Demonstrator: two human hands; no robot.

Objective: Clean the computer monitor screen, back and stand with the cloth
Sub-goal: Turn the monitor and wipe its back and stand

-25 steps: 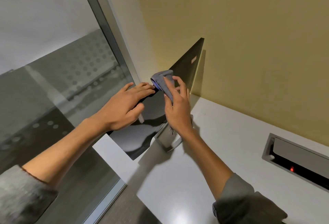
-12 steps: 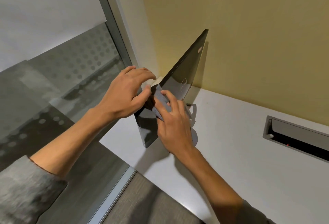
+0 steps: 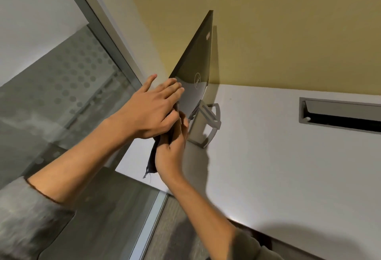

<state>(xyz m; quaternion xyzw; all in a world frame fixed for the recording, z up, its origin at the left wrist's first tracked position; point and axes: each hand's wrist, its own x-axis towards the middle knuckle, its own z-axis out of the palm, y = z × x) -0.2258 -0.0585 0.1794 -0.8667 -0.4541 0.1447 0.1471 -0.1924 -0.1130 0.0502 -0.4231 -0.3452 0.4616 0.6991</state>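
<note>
The monitor stands in the centre of the frame on the white desk, with its back side turned to the camera and its stand just below and to the right. The left hand lies flat on the lower edge of the back, fingers straight and relaxed, and it seems to steady the panel. The right hand, just under it, grasps the dark cloth, whose loose corner hangs down toward the desk edge. The step in hand is, I judge, wiping the lower back. To do it well, the left hand should hold the panel firm so it does not tilt, and the cloth should go in long even strokes from the edge toward the stand, with light pressure. A round logo on the back reads "DELL". A small light label is near the top corner; its writing is too small to read.
</note>
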